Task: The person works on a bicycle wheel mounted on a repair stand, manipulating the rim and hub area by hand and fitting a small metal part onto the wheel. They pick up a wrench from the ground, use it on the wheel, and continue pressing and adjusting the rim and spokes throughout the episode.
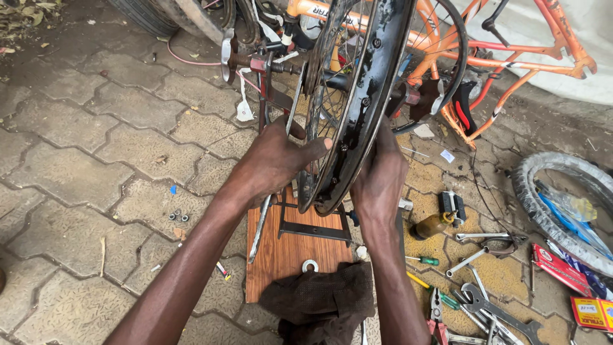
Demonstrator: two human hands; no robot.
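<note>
Paved yard, bare wheel rim (357, 108) mounted in truing stand (300, 223), tyreless; left hand (271, 163) and right hand (378, 182) clamped on rim, truing apparently unfinished.

The right hand's (378, 185) fingertips are hidden behind the black metal bicycle wheel rim (357, 108), whose far top the picture's edge cuts off.

Flat, even daylight, soft shadows only, mild sheen on the black wheel rim (377, 83), sharp centre focus, slight wide-angle stretch toward the frame edges.
</note>
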